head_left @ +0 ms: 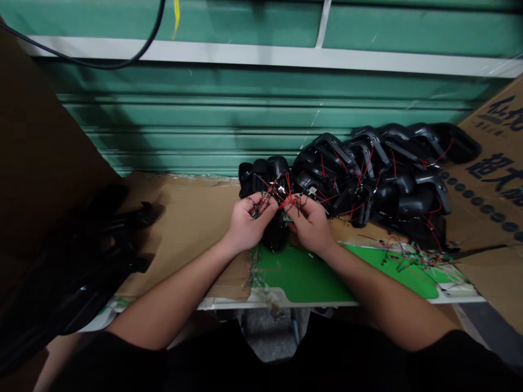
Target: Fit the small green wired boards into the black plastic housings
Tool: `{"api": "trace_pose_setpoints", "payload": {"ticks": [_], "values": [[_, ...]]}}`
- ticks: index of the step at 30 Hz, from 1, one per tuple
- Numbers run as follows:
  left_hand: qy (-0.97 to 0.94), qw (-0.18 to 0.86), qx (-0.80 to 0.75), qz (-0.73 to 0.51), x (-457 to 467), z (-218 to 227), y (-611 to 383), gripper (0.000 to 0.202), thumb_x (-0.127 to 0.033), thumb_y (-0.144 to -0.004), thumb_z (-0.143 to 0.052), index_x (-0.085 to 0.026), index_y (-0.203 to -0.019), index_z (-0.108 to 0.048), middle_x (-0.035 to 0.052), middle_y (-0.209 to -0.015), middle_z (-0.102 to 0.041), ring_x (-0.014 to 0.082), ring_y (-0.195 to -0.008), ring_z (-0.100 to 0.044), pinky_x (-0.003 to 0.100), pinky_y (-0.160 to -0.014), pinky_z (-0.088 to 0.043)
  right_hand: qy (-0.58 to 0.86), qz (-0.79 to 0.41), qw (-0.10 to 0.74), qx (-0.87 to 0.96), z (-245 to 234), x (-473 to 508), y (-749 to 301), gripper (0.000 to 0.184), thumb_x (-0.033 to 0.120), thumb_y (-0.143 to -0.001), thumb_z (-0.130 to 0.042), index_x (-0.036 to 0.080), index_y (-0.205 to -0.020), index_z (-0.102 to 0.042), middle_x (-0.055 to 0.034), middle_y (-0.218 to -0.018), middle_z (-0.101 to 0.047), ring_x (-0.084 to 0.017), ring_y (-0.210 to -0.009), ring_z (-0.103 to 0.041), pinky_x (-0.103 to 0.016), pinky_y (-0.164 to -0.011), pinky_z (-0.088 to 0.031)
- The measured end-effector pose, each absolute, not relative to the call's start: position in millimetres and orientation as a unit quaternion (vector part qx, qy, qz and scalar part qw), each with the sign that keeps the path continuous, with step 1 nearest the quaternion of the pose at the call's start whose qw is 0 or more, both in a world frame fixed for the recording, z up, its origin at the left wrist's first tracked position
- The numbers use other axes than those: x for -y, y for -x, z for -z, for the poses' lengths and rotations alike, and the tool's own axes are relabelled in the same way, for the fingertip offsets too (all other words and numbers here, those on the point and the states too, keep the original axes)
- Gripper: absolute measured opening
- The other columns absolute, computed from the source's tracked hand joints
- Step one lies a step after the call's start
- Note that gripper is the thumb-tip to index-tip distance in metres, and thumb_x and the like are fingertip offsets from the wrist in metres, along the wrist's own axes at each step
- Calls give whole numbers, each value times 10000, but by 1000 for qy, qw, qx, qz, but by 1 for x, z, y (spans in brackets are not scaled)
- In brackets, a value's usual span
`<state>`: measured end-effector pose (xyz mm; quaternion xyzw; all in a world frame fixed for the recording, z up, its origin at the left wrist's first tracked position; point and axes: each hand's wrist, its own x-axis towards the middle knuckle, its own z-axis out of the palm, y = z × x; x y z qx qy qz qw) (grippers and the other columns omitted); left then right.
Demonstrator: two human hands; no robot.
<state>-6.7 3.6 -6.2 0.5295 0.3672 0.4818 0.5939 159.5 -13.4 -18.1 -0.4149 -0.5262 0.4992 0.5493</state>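
Wires (281, 197), thin, red and black, were pinched between the fingers of our left hand (246, 222) and right hand (310, 223), both closed narrowly, just above a black plastic housing (276, 233). We judged the wires light, flexible and easily snapped: take hold near their roots.

**Hands:** two, (249, 220) and (310, 223), the left and right of one person; no other person's hands in view.
**Bunch of red and black wires:** one (283, 197), pinched between both hands.
**Black plastic housings:** one (275, 233) directly below the hands; more than ten (359, 174) in an overlapping pile, exact count hidden.
**Green cutting mat:** one (306, 275).
**Flattened cardboard sheet:** one (183, 234).
**Printed cardboard carton:** one (488, 179).
**Heap of black parts:** one (85, 256), count lost in shadow.
**Black cable:** one (87, 62).
**Green roller shutter:** one (245, 117).
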Motion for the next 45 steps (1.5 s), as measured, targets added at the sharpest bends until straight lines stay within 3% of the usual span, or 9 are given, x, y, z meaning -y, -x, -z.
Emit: {"api": "trace_pose_setpoints", "payload": {"ticks": [9, 16, 26, 37, 45], "values": [[-567, 543, -382, -488, -8, 15, 9, 466, -538, -852, -723, -86, -869, -610, -9, -706, -497, -11, -647, -388, 146, -633, -329, 403, -531, 530, 524, 16, 11, -161, 468, 585, -865, -826, 167, -922, -623, 28, -697, -495, -66, -512, -387, -227, -450, -328], [-577, 545, -378, -478, -9, 12, 10, 457, -529, -856, -720, -85, -832, -613, -3, -704, -497, 0, -670, -391, 156, -665, -339, 406, -582, 536, 458, 10, 12, -160, 523, 568, -754, -906, 162, -898, -609, 57, -638, -474, -41, -420, -352, -210, -385, -267], [-611, 502, -385, -475, -12, 17, 12, 420, -503, -893, -684, -95, -812, -624, 9, -762, -494, 4, -739, -437, 170, -744, -364, 381, -680, 507, 367, 6, 9, -160, 446, 372, -663, -936, 153, -821, -582, 66, -622, -492, -30, -393, -345, -201, -401, -177], [-645, 444, -388, -486, -13, 18, 12, 415, -498, -895, -682, -94, -802, -655, 34, -809, -519, 37, -798, -473, 188, -776, -371, 377, -681, 502, 376, 5, 11, -159, 429, 448, -752, -871, 151, -894, -596, 77, -574, -447, -42, -392, -310, -213, -405, -169], [-651, 439, -377, -491, -15, 19, 12, 407, -480, -898, -683, -89, -792, -647, 28, -792, -528, 31, -782, -472, 179, -774, -379, 377, -684, 492, 385, 5, 10, -162, 457, 442, -736, -885, 147, -923, -590, 70, -580, -457, -51, -396, -337, -208, -409, -185]]}}
